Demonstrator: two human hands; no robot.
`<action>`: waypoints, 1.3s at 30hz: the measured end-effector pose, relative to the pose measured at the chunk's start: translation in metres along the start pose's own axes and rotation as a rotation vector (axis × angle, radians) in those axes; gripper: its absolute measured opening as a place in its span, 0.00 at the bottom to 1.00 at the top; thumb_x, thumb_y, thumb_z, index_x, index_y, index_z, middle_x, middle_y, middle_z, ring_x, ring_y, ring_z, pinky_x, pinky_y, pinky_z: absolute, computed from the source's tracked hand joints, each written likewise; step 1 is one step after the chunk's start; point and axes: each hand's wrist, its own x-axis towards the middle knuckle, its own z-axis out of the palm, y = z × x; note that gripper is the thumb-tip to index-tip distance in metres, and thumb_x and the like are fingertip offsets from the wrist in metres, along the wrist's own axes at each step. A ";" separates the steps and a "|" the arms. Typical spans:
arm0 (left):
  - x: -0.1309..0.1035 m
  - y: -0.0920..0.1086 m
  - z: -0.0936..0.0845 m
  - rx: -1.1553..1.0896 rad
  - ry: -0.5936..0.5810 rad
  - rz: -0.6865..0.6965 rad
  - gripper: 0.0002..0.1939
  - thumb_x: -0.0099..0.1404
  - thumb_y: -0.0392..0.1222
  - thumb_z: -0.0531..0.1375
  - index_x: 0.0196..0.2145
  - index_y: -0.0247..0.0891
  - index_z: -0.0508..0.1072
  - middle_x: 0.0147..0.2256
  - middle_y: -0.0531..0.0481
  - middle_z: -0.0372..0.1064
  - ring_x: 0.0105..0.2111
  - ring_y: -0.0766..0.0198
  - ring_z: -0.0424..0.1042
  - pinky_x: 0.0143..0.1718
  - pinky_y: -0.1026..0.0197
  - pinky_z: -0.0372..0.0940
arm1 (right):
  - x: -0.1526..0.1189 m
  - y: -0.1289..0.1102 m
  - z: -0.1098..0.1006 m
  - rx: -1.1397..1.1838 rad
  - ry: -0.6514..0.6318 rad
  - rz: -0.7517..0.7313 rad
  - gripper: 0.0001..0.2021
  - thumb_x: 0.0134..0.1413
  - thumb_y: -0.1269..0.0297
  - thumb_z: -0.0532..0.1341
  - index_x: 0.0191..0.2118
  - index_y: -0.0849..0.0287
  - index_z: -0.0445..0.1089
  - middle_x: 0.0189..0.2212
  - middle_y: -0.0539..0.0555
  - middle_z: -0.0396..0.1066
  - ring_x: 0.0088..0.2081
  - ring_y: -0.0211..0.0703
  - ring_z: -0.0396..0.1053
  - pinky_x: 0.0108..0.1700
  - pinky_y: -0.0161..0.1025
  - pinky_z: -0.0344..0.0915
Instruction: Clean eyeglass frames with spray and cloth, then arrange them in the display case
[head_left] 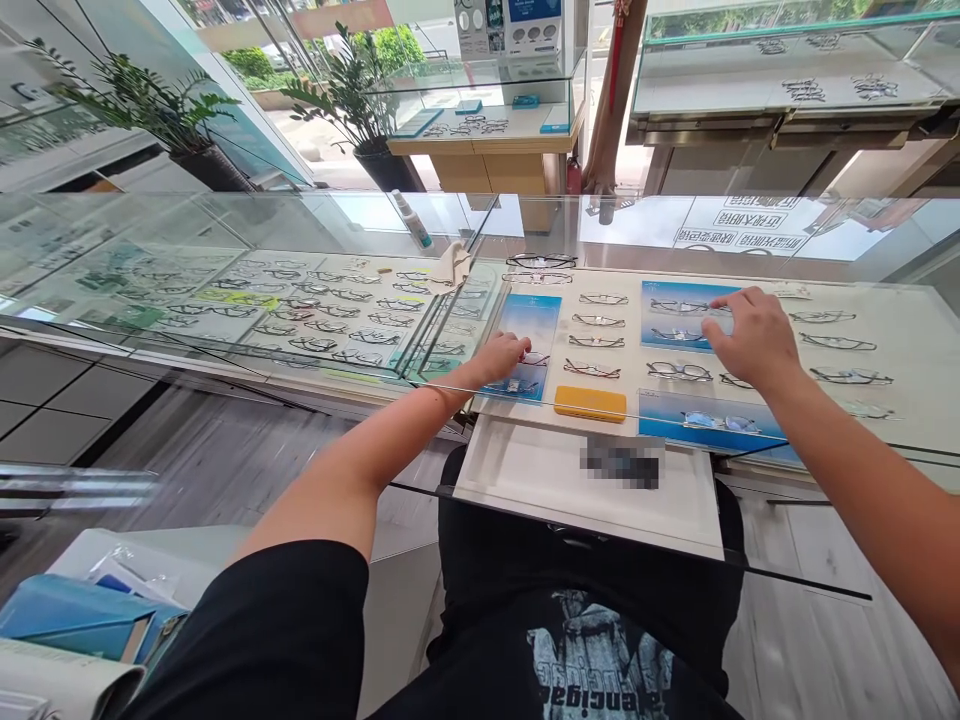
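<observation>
My left hand is at the glass counter, over a blue card with glasses on its lower part. Its fingers are curled together, and what they hold, if anything, is hidden. Farther right, my right hand has thumb and index finger apart beside another blue card. A pale patch shows between those fingertips; it may be a reflection. Two pairs of glasses lie on that card. Between the hands, several glasses form a column above a yellow case.
An open white drawer with a blurred dark object sits below the counter edge. Many glasses fill the left display. A cloth and a white bottle stand on the glass. Potted plants and more display cases are beyond.
</observation>
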 end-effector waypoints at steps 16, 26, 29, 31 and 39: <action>0.004 -0.001 0.004 0.145 -0.014 0.028 0.20 0.64 0.23 0.57 0.49 0.36 0.81 0.40 0.35 0.82 0.41 0.49 0.79 0.55 0.48 0.66 | 0.001 0.002 0.003 0.020 0.032 -0.017 0.23 0.69 0.47 0.53 0.58 0.50 0.76 0.61 0.70 0.74 0.63 0.77 0.70 0.67 0.69 0.68; -0.004 0.016 -0.019 0.143 -0.046 -0.031 0.24 0.63 0.22 0.56 0.52 0.32 0.82 0.44 0.30 0.82 0.46 0.45 0.80 0.58 0.45 0.66 | 0.003 0.008 0.008 0.025 0.047 -0.030 0.24 0.68 0.49 0.55 0.58 0.56 0.77 0.60 0.73 0.74 0.61 0.77 0.71 0.64 0.70 0.69; -0.016 0.032 -0.033 0.105 -0.051 -0.039 0.24 0.68 0.24 0.56 0.58 0.33 0.80 0.53 0.28 0.81 0.55 0.43 0.78 0.61 0.44 0.66 | 0.003 0.009 0.009 0.006 0.041 -0.029 0.23 0.69 0.50 0.56 0.59 0.56 0.77 0.60 0.72 0.74 0.62 0.77 0.71 0.64 0.70 0.70; -0.035 0.051 -0.045 0.075 -0.069 -0.044 0.20 0.72 0.31 0.58 0.58 0.34 0.80 0.58 0.27 0.79 0.60 0.40 0.76 0.61 0.43 0.66 | 0.003 0.009 0.009 -0.009 0.037 -0.029 0.23 0.70 0.50 0.55 0.59 0.57 0.77 0.60 0.73 0.74 0.62 0.76 0.71 0.64 0.68 0.70; -0.149 0.139 -0.164 -0.480 -0.463 0.266 0.15 0.79 0.51 0.59 0.38 0.43 0.80 0.31 0.52 0.79 0.30 0.61 0.75 0.32 0.58 0.63 | 0.004 0.013 0.019 -0.027 0.082 -0.043 0.24 0.70 0.49 0.55 0.58 0.59 0.76 0.59 0.72 0.75 0.60 0.74 0.71 0.65 0.67 0.69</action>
